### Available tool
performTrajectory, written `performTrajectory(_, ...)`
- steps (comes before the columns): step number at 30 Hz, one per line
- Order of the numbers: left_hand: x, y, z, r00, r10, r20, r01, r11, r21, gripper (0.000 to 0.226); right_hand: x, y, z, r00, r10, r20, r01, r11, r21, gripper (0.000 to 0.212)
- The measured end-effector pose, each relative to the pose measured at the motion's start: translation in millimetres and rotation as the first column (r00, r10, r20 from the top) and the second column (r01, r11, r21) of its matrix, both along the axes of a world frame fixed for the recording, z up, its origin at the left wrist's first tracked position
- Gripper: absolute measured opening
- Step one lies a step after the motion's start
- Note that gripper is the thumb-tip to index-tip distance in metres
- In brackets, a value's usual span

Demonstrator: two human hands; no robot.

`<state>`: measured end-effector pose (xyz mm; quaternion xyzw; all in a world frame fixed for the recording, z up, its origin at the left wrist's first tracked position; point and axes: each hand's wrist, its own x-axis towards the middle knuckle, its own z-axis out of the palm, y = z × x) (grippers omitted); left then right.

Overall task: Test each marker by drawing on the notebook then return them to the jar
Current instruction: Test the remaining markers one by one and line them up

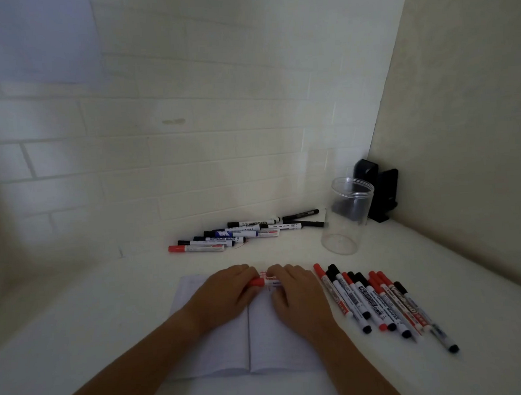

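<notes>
Left hand (pixel 226 295) and right hand (pixel 293 290), fingers curled, grip a slim red-capped marker (pixel 263 282) over an open paper notebook (pixel 232 347); clear cylindrical jar (pixel 345 216) upright behind.

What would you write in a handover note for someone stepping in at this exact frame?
Left hand: grips the red cap end of a marker over the open notebook.
Right hand: grips the same marker's white barrel.
Jar: upright, far right, apparently holding nothing.
Markers: one pile by the back wall, one row right of the notebook.
Done: red strokes show on the page by the fingertips.
Left: which pile is tested cannot be told; no marker is back in the jar.
</notes>
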<state>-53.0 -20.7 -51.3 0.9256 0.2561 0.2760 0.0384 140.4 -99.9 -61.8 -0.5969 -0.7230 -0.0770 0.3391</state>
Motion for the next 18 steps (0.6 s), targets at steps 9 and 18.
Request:
performTrajectory(9, 0.5, -2.7, -8.7, 0.997, -0.004, 0.072, 0.012, 0.994, -0.112, 0.037, -4.3, 5.5, -6.2, 0.989, 0.025, 0.145, -0.037, 0.996, 0.079, 0.029)
performTrajectory(18, -0.4, 2.0, -13.6, 0.987, -0.045, 0.156, 0.062, 0.993, -0.103, 0.031, -10.5, -0.6, -4.1, 0.971, -0.062, 0.229, 0.047, 0.996, 0.07, 0.031)
